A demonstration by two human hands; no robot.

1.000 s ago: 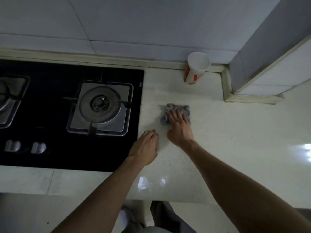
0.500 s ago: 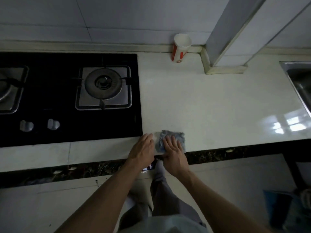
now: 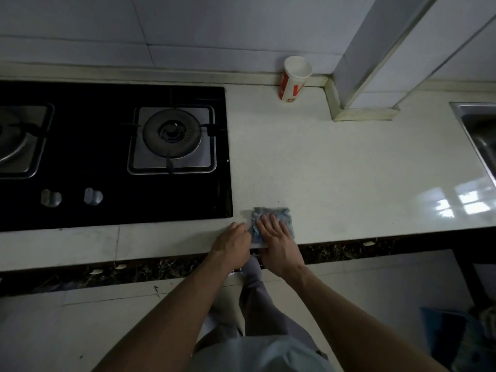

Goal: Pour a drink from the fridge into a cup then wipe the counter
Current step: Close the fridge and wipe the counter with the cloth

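The sink (image 3: 480, 138) at the right is cut off by the edge of the view, so I see only its left rim and a part of the basin. The far left burner (image 3: 16, 140) of the black stove (image 3: 107, 157) is cut off as well. My right palm covers the near part of the cloth (image 3: 281, 214); only its far edge and right side show, blue-grey and wrinkled. The room is dim. The cup (image 3: 294, 79) stands upright at the back of the tabletop (image 3: 349, 170), close to the wall and just beside the corner of the pillar, well apart from the cloth. It is white with red marks, and what is inside it I cannot make out.

My right hand (image 3: 276, 237) lies flat on the cloth with the fingers straight and a little spread, pressing it onto the tabletop near the front edge, just right of the stove's corner. My left hand (image 3: 232, 245) rests on the tabletop just beside it, fingers loosely bent, gripping nothing. Its fingertips are at the left edge of the cloth, but whether they touch it I cannot tell. The two hands are close together, side by side.
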